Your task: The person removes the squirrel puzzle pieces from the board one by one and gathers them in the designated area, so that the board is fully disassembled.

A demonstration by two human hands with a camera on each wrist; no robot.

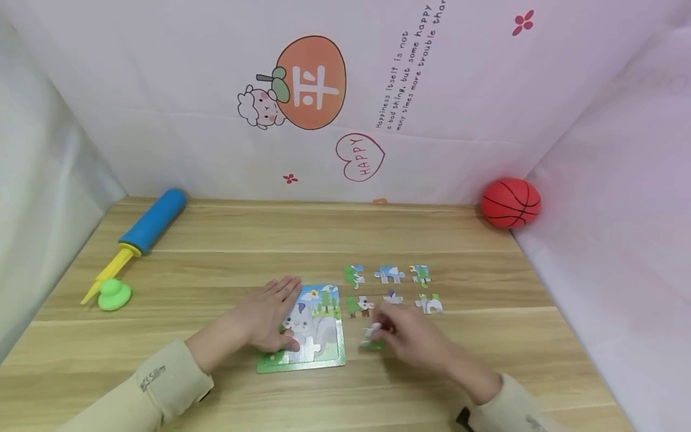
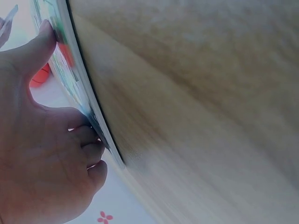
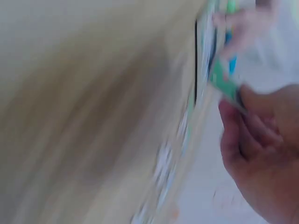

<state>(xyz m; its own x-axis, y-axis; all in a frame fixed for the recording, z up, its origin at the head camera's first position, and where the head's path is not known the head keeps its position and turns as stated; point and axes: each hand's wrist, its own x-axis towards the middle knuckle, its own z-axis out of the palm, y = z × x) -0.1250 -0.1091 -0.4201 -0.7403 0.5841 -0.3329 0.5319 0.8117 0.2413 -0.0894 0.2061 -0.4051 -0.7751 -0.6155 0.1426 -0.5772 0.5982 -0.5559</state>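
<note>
My left hand [image 1: 272,315] lies across the left side of a square jigsaw board [image 1: 341,336] with a grey squirrel picture, thumb pressing near its lower part. From the left wrist view, that hand's thumb [image 2: 39,51] touches the board's face and its fingers meet the edge. Just right of the board, my right hand [image 1: 412,336] pinches a white and green puzzle piece [image 1: 371,344] above the table. The right wrist view is blurred, but the green piece [image 3: 224,85] shows between thumb and fingers. Part of the board's left side is hidden under my left hand.
Several loose puzzle pieces [image 1: 390,274] lie in two rows right of the board. At the table's left are a blue and yellow pump [image 1: 153,221] and a green rubber duck-like toy [image 1: 114,295]. A red ball [image 1: 510,203] sits at the back right corner, by the white cloth walls.
</note>
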